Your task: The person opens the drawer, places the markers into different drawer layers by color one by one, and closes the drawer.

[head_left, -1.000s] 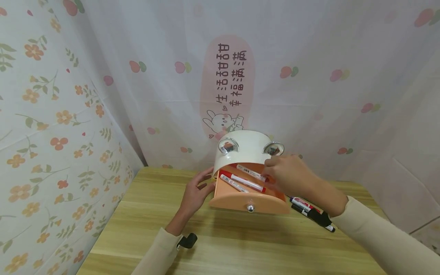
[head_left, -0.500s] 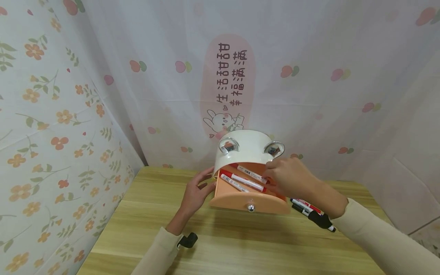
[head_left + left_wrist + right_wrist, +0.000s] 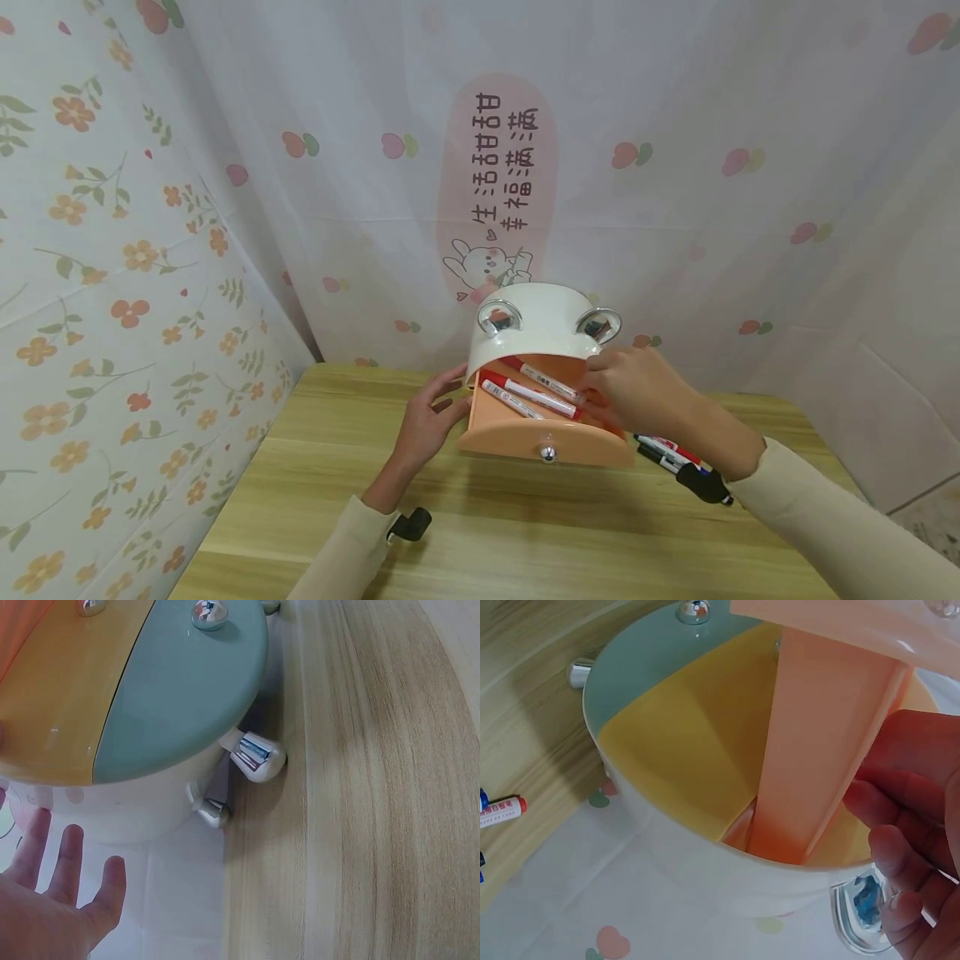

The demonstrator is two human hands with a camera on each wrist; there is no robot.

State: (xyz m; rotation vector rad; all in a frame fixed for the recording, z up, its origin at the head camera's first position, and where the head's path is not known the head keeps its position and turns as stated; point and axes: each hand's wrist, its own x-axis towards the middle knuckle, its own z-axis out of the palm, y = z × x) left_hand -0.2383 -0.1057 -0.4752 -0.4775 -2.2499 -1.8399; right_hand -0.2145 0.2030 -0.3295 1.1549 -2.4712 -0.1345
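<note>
A white drum-shaped storage box [image 3: 536, 332] has its orange top drawer [image 3: 577, 446] pulled out. Several red and white whiteboard markers lie slantwise inside, among them a front marker [image 3: 517, 398]. At the drawer's right wall, my right hand [image 3: 637, 387] reaches in over the edge with curled fingers. Its fingertips pinch the right end of the rearmost marker [image 3: 551, 383], partly covering it; in the right wrist view the drawer wall hides the tips. My left hand [image 3: 427, 425] rests against the box's left side, fingers fairly straight, as the left wrist view also shows.
Several more markers [image 3: 667, 454] and a black object [image 3: 701, 482] lie on the wooden table [image 3: 360, 467], right of the box. Yellow [image 3: 690, 742] and green [image 3: 187, 682] drawer fronts sit below the orange one. A printed curtain [image 3: 360, 192] hangs behind.
The right end of the rearmost marker has dropped slightly toward the drawer front, and my right hand has shifted a little to the right. My left hand has stayed in place.
</note>
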